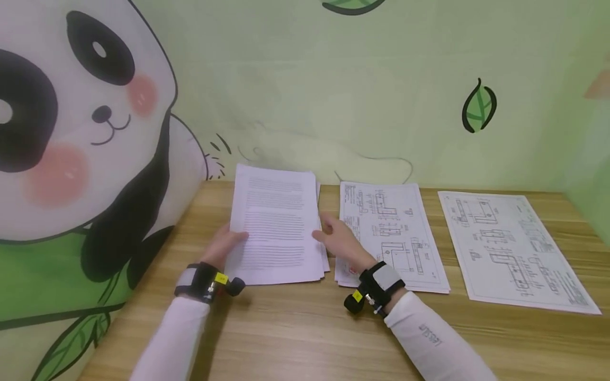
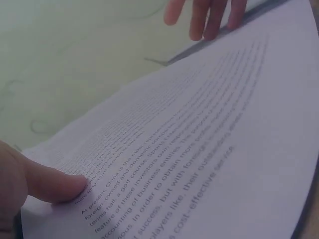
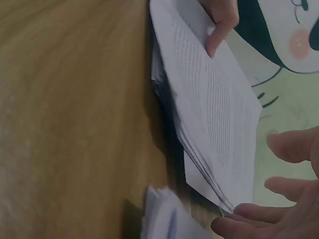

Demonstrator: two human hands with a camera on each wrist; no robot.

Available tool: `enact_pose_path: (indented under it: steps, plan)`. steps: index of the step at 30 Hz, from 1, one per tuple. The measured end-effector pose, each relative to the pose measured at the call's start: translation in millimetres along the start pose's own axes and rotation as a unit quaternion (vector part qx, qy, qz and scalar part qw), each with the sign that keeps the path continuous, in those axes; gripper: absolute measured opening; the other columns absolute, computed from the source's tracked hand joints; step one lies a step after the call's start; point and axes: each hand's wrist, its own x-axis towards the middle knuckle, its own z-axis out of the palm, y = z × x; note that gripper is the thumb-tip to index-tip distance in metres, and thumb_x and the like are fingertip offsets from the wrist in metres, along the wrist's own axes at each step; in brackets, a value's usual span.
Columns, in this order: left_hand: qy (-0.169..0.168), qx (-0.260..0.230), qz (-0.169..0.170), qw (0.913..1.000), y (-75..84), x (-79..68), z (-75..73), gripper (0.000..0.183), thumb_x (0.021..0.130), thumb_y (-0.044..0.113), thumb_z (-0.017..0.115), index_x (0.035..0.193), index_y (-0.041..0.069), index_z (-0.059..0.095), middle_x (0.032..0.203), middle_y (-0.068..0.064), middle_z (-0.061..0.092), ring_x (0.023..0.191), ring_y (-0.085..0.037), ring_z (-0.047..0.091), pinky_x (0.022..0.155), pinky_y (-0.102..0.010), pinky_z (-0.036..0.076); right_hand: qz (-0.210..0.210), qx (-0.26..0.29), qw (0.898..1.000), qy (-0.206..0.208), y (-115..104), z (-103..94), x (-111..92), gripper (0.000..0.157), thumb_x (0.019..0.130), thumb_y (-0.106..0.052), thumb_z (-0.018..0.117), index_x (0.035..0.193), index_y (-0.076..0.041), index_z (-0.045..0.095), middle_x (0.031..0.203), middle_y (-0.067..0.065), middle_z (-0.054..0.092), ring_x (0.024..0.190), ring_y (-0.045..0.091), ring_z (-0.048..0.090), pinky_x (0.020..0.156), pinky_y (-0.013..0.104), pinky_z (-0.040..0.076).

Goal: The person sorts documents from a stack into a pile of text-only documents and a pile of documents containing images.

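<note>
A stack of printed text pages (image 1: 275, 222) is tilted over the wooden table, its sheets slightly fanned along one edge in the right wrist view. My left hand (image 1: 223, 244) grips its left side, the thumb (image 2: 60, 185) lying on the top page and the other fingers hidden underneath. At the right edge is my right hand (image 1: 344, 242), fingers spread and thumb raised off the paper. In the right wrist view its lower fingertips (image 3: 244, 213) are right at the stack's corner. Another few sheets (image 1: 326, 259) show from behind the stack's right edge.
Right of the text pages lies a pile of technical drawings (image 1: 400, 233), partly under my right forearm. Farther right is another drawing sheet (image 1: 517, 248). A wall with a panda picture (image 1: 102, 114) borders the wooden table (image 1: 295, 333) at the back and left.
</note>
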Motion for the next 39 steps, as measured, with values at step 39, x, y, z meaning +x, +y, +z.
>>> enact_pose_path:
  steps: [39]
  plan:
    - [0.104, 0.262, 0.016, 0.9595, 13.5, 23.5, 3.2, 0.060, 0.095, 0.027, 0.046, 0.146, 0.003, 0.026, 0.150, -0.024, 0.029, 0.136, -0.042, 0.029, 0.109, -0.059, 0.028, -0.062, -0.098, 0.993, -0.036, -12.8, 59.7, -13.5, 0.050, 0.090, -0.025, 0.055, 0.137, -0.009, 0.046, 0.149, 0.032, 0.023, 0.138, 0.052, 0.007, 0.112, 0.064, 0.013]
